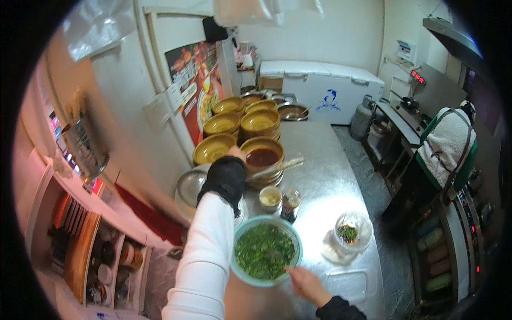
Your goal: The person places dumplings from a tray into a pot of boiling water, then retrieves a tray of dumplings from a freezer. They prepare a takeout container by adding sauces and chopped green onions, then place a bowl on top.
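My left hand point(237, 153) reaches forward to the rims of the stacked brown bowls point(216, 149), beside a bowl of dark red liquid point(263, 157). A black cuff hides most of this hand, so its grip is unclear. My right hand point(307, 285) is at the near right rim of a pale green plastic basket point(267, 283) full of chopped greens point(262, 250). Its fingers are drawn together; whether they pinch a utensil is hard to see. Across the front bowl stack slants a long pale utensil point(280, 168). A small cup of pale minced food point(271, 198) stands beyond the basket.
A glass bottle point(291, 204) stands beside the cup. On the steel table point(320, 148), a clear tub point(353, 232) holds dark sauce and greens, near a clear lid point(348, 282). Another person point(446, 148) stands at the stove, right. A chest freezer point(320, 94) stands at the back.
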`<control>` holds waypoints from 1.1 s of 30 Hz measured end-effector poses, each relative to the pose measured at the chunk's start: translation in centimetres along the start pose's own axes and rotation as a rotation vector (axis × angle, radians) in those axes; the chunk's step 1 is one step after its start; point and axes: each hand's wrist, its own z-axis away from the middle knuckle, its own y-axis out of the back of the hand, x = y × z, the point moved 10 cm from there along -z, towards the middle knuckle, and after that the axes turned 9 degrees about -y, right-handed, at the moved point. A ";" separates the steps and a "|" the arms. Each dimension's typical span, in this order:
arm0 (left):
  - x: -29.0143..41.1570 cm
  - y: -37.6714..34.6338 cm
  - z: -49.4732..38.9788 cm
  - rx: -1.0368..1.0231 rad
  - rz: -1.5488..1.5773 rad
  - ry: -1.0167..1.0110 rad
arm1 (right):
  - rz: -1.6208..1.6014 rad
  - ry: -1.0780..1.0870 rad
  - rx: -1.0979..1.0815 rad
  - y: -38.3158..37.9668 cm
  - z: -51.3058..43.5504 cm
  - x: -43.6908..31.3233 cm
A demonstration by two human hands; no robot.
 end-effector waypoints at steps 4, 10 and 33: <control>-3.0 -6.8 -1.6 -0.193 -0.058 0.183 | 0.047 -0.059 0.057 -2.4 -0.2 0.3; -5.2 -9.9 -2.0 -0.266 0.075 0.324 | -0.116 -0.124 0.089 -2.8 0.0 0.9; 0.6 -4.7 -2.9 -0.023 1.104 0.323 | -1.189 -0.723 0.041 -5.5 2.7 6.6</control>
